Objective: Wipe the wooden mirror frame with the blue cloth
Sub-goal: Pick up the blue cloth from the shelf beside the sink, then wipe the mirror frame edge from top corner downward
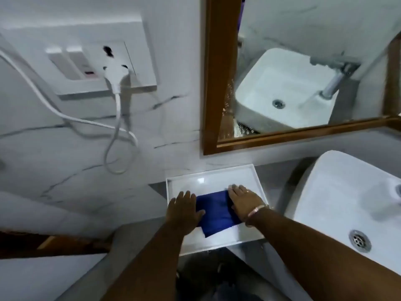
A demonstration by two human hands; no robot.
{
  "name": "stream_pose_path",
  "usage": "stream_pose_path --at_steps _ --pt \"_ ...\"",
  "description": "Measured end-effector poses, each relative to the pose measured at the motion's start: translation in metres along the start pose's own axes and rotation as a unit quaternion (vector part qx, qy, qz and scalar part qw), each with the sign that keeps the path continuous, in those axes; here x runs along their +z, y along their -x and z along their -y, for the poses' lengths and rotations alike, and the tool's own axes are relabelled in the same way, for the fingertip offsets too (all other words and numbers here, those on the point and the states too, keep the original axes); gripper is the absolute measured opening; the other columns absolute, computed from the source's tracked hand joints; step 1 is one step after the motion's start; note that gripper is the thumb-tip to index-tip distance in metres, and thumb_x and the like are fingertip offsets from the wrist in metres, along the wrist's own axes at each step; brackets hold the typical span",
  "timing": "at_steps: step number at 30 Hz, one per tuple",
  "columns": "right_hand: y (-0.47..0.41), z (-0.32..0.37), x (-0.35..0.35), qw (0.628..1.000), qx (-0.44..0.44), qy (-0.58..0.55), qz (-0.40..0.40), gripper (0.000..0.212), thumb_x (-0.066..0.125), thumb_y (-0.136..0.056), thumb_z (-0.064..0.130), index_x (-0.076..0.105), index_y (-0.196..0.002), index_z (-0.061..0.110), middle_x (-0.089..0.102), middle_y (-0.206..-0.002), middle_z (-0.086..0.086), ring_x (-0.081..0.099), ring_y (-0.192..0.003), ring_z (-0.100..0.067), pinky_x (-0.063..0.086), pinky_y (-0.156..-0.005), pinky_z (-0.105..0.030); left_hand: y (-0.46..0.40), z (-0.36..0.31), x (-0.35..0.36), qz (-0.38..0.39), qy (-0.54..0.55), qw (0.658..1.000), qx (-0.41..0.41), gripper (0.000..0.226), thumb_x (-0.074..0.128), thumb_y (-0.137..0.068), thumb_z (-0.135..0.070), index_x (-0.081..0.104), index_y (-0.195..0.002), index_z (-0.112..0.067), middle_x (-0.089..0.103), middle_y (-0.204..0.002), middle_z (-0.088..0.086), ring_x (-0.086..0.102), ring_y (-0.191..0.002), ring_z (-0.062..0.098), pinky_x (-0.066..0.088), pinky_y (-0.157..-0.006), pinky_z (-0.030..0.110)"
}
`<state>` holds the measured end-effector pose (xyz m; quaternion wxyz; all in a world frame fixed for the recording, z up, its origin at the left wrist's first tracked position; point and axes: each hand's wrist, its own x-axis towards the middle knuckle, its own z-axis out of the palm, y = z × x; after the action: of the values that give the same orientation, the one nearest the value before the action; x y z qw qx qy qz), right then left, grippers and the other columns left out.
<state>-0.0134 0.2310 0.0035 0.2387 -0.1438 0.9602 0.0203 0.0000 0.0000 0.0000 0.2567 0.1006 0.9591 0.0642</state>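
Observation:
A folded blue cloth (214, 210) lies flat in a white tray (212, 174) on the counter below the mirror. My left hand (184, 210) rests palm-down on the cloth's left edge, fingers spread. Pressed flat on the cloth's right edge is my right hand (246, 202), with a bracelet at the wrist. Neither hand grips the cloth. The wooden mirror frame (211, 83) hangs on the wall above the tray; its left side and bottom rail show, brown and glossy.
A white basin (347, 203) with a metal drain sits right of the tray. On the marble wall at left, a switch panel (104, 64) holds a white plug, its cable (117, 137) looping down. The mirror reflects the basin and tap.

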Motion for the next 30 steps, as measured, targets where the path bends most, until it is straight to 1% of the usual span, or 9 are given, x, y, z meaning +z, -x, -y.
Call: stream_pose_path --at_steps 3,5,7,9,10,14,20,24,30 --pt "-0.028 0.010 0.004 1.000 0.029 0.004 0.003 0.065 0.040 -0.099 0.028 0.006 -0.152 0.010 0.013 -0.160 -0.016 0.016 -0.146 -0.033 0.016 -0.120 -0.040 -0.026 -0.002 0.013 -0.026 0.003 1.000 0.010 0.072 0.038 -0.102 -0.055 0.021 -0.159 -0.014 0.017 -0.168 0.011 0.013 -0.154 0.031 0.015 -0.125 0.048" --pt "-0.039 0.015 0.008 1.000 0.028 0.008 -0.008 0.066 0.047 -0.095 0.031 0.015 -0.150 0.010 0.038 -0.148 -0.020 0.038 -0.134 -0.037 0.029 -0.113 -0.042 -0.043 -0.003 0.019 -0.052 -0.004 0.997 0.048 0.062 0.050 -0.100 -0.048 0.039 -0.150 -0.014 0.030 -0.163 0.012 0.025 -0.151 0.032 0.025 -0.121 0.047" --pt "-0.036 0.019 0.009 1.000 0.020 0.007 -0.013 0.057 0.053 -0.090 0.034 0.035 -0.141 0.016 0.055 -0.129 -0.015 0.053 -0.114 -0.036 0.041 -0.098 -0.041 -0.049 -0.004 0.019 -0.060 0.018 0.995 0.072 0.032 0.061 -0.095 -0.038 0.062 -0.119 -0.016 0.062 -0.132 0.010 0.055 -0.127 0.031 0.046 -0.098 0.039" --pt "-0.029 0.021 0.008 1.000 -0.003 0.010 -0.004 0.039 0.055 -0.088 0.034 0.054 -0.124 0.019 0.057 -0.118 -0.013 0.056 -0.105 -0.035 0.045 -0.086 -0.039 -0.046 -0.003 0.011 -0.035 0.064 0.995 0.069 0.013 0.060 -0.094 -0.032 0.053 -0.094 -0.021 0.063 -0.092 0.002 0.065 -0.091 0.024 0.044 -0.073 0.031" --pt "-0.026 0.021 0.006 1.000 -0.010 0.000 0.001 0.033 0.056 -0.088 0.034 0.059 -0.117 0.018 0.057 -0.115 -0.013 0.056 -0.103 -0.035 0.045 -0.084 -0.038 -0.043 0.000 0.007 -0.024 0.078 0.994 0.076 0.013 0.059 -0.094 -0.030 0.050 -0.092 -0.020 0.060 -0.086 0.001 0.062 -0.082 0.022 0.042 -0.069 0.030" --pt "-0.002 0.018 -0.029 0.994 0.010 -0.112 0.006 0.022 0.058 -0.088 0.033 0.064 -0.103 0.020 0.066 -0.107 -0.008 0.061 -0.096 -0.028 0.044 -0.077 -0.030 -0.024 0.005 -0.044 -0.026 0.100 0.983 0.155 0.013 0.062 -0.093 -0.027 0.058 -0.098 -0.016 0.068 -0.089 0.006 0.059 -0.079 0.023 0.041 -0.068 0.031" --pt "0.066 0.016 -0.161 0.975 -0.002 -0.179 -0.133 0.017 0.069 -0.084 0.030 0.069 -0.090 0.015 0.072 -0.092 -0.007 0.063 -0.090 -0.027 0.039 -0.069 -0.030 0.034 -0.008 -0.197 -0.137 0.040 0.947 0.289 0.018 0.057 -0.097 -0.028 0.065 -0.110 -0.019 0.068 -0.108 0.004 0.059 -0.099 0.023 0.043 -0.080 0.035" --pt "0.122 0.004 -0.271 0.958 -0.043 -0.159 -0.233 0.021 0.073 -0.082 0.027 0.068 -0.084 0.007 0.069 -0.081 -0.011 0.057 -0.075 -0.022 0.037 -0.066 -0.032 0.082 -0.030 -0.287 -0.350 0.019 0.851 0.392 0.021 0.064 -0.096 -0.026 0.073 -0.113 -0.017 0.073 -0.108 0.005 0.066 -0.098 0.027 0.052 -0.082 0.041" --pt "0.212 -0.007 -0.434 0.917 -0.073 -0.086 -0.383 0.022 0.072 -0.084 0.027 0.052 -0.073 0.024 0.047 -0.062 0.013 0.045 -0.063 -0.016 0.027 -0.057 -0.022 0.146 -0.076 -0.425 -0.594 0.111 0.678 0.419 0.021 0.079 -0.084 -0.022 0.078 -0.102 -0.013 0.075 -0.094 0.002 0.067 -0.086 0.017 0.050 -0.080 0.024"
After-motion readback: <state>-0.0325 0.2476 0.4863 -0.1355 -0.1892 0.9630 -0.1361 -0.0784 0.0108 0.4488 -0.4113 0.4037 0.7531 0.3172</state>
